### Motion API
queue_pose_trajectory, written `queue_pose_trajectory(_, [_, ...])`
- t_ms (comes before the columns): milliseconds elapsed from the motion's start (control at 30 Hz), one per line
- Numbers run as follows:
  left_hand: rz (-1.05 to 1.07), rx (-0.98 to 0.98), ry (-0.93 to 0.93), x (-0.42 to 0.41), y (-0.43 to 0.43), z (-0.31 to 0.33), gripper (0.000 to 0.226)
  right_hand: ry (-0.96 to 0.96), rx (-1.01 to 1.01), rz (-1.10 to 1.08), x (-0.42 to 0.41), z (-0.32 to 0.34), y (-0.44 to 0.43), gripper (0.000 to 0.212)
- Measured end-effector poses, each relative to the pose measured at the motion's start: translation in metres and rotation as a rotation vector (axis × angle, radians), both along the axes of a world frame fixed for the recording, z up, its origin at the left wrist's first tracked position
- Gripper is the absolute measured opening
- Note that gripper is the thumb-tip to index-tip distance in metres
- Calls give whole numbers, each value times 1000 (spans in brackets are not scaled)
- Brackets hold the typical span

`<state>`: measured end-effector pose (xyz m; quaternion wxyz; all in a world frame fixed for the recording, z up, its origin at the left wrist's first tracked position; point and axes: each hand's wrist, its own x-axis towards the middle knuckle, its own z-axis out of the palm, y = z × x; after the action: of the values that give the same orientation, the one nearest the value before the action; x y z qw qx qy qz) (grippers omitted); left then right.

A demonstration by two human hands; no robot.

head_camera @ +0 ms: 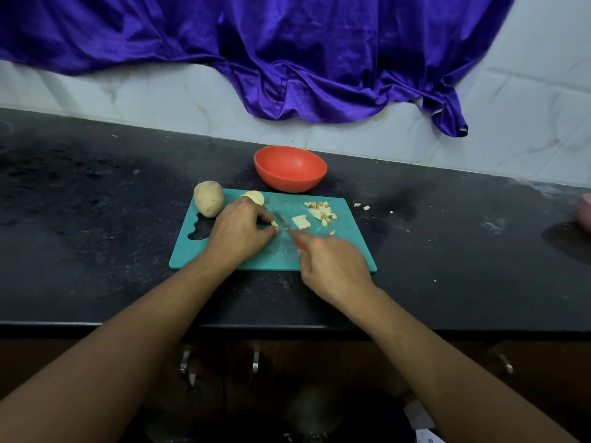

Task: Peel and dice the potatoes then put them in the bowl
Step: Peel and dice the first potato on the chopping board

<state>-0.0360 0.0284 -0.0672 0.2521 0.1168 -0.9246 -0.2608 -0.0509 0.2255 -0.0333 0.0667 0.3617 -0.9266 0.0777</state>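
A teal cutting board [345, 251] lies on the black counter. My left hand [238, 233] presses down on a peeled potato piece [274, 223] that is mostly hidden under the fingers. My right hand [332, 266] grips a red-handled knife [283, 222], its blade resting against that piece. Diced potato pieces [321, 212] and a thicker slice [301, 222] lie on the board's right part. Another peeled chunk [254, 197] sits behind my left hand. An unpeeled potato [208, 198] rests at the board's far left corner. The empty orange bowl [289, 167] stands behind the board.
A few stray dice [361, 206] lie on the counter [96, 203] right of the board. A purple cloth [287, 59] hangs over the tiled wall. A pink object [584, 212] shows at the right edge. Cabinet handles [255, 361] sit below the counter's front edge.
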Motion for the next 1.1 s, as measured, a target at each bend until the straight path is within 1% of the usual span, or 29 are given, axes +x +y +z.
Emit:
queue_pose_trajectory(67, [3, 0, -19, 0, 0, 1, 16, -55, -48, -63, -8, 0, 9, 47])
queue_pose_trajectory(133, [0, 12, -28, 0, -1, 2, 16, -149, -99, -78, -18, 2, 16, 45])
queue_pose_trajectory(200, [-1, 76, -9, 2, -1, 4, 11, -205, -177, -79, -20, 5, 19, 44])
queue_pose_trajectory(267, [15, 158, 22, 3, -1, 5, 11, -185, -229, -61, -16, 7, 18, 44])
queue_pose_trajectory(333, [29, 206, 45, 5, -1, 5, 11, -151, -237, -33, -9, 8, 14, 45])
queue_pose_trajectory(433, [48, 284, 87, 7, -2, 6, 6, -121, -187, 24, 3, 7, 9, 46])
queue_pose_trajectory(500, [70, 319, 109, 7, -4, 5, 12, -85, -127, 73, 10, 4, 6, 46])
queue_pose_trajectory(600, [85, 314, 98, 7, -4, 5, 16, -9, -47, 116, 11, 1, 5, 46])
queue_pose_trajectory(667, [86, 303, 88, 7, -4, 5, 15, 26, -10, 97, 3, 2, 8, 47])
queue_pose_trajectory(867, [74, 278, 80, 7, -4, 6, 16, -12, -21, -61, -32, 2, 22, 46])
queue_pose_trajectory(933, [75, 278, 80, 7, -4, 5, 17, -44, -47, -66, -35, 2, 22, 45])
queue_pose_trajectory(1100, [64, 297, 90, 8, -2, 7, 15, -154, -221, -56, -46, 2, 12, 43])
